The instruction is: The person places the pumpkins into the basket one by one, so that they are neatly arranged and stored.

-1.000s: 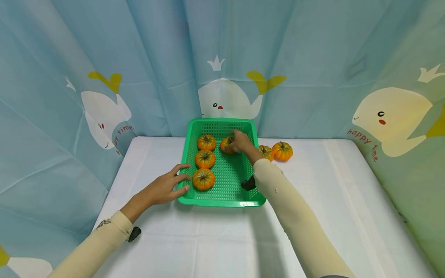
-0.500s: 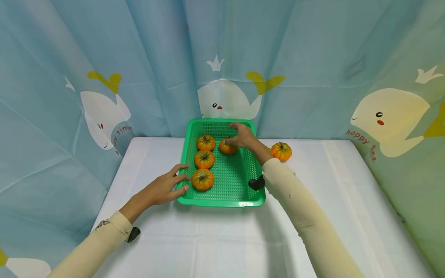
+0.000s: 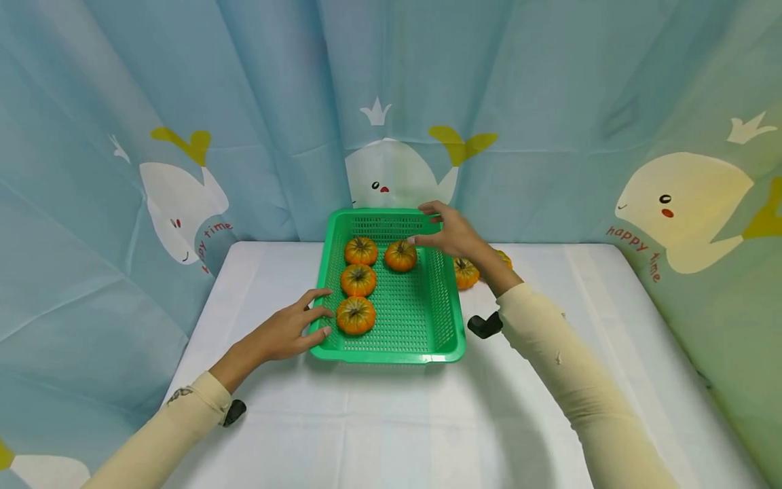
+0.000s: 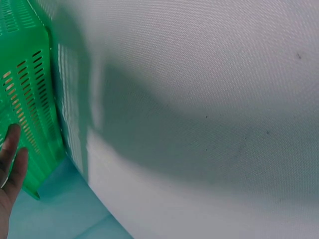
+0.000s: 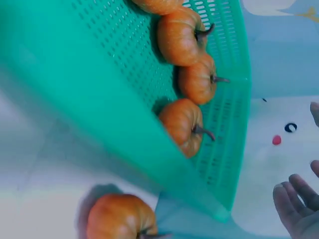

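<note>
A green plastic basket (image 3: 391, 357) holds several small orange pumpkins. Three stand in a column along its left side, the nearest pumpkin (image 3: 356, 316) at the front. A separate pumpkin (image 3: 400, 256) sits toward the back right of the basket. My right hand (image 3: 457, 234) hovers over the back right rim with fingers spread and nothing in them; its thumb tip is near that separate pumpkin. In the right wrist view the fingers (image 5: 294, 201) are extended, apart from the basket. My left hand (image 3: 287, 331) rests its loosely bent fingers on the basket's left rim.
Right of the basket, on the white table (image 3: 391, 421), a pumpkin (image 3: 466, 274) stands beside the wall. Another pumpkin (image 3: 504, 259) next to it is mostly hidden by my right wrist. A blue curtain (image 3: 275, 136) with whale prints hangs behind the table.
My right hand has let go of the pumpkin at the basket's back right and moved up and to the right. That pumpkin stays in the basket. My left hand has not moved.
</note>
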`<state>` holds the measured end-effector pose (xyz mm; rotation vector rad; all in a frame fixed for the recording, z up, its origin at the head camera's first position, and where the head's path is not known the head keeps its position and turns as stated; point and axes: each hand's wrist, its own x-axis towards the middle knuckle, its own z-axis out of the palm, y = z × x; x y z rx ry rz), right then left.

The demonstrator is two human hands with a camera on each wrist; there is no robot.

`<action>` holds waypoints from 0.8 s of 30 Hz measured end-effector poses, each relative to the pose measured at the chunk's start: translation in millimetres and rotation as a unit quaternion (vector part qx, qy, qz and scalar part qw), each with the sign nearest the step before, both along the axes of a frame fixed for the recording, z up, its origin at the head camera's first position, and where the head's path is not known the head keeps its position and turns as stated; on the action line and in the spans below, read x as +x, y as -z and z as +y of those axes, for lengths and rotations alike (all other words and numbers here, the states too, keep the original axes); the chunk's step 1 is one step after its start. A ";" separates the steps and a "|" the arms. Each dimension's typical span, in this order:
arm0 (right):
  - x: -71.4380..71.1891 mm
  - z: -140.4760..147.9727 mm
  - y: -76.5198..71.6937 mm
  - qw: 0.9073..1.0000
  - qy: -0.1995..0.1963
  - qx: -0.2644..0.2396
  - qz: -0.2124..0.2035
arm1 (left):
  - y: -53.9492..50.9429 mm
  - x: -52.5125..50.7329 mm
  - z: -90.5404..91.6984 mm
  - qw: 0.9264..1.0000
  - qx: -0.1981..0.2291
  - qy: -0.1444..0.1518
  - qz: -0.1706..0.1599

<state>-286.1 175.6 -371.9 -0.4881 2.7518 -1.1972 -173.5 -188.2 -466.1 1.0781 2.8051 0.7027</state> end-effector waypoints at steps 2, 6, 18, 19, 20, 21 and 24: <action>3.5 7.8 -1.0 1.000 0.004 0.001 0.005 | 0.0 0.1 0.2 1.000 -0.002 0.000 0.000; 8.6 25.4 0.7 1.000 0.009 0.008 0.007 | -0.2 0.7 0.2 1.000 -0.003 -0.001 -0.002; 21.6 75.9 27.2 1.000 0.020 0.014 0.015 | 0.6 0.8 -0.4 1.000 -0.006 -0.004 -0.003; 22.9 79.6 30.4 0.999 0.026 0.013 0.015 | 0.7 0.8 -0.4 1.000 -0.006 -0.004 -0.004; 24.1 83.2 33.7 0.999 0.032 0.012 0.016 | 0.3 0.9 -0.2 1.000 -0.005 -0.005 -0.006; 25.3 86.6 37.0 0.999 0.038 0.010 0.016 | 0.3 0.8 -0.1 1.000 -0.005 -0.005 -0.006; 28.7 95.2 46.1 0.998 0.053 0.003 0.018 | 0.1 0.8 -0.1 1.000 -0.007 -0.005 -0.006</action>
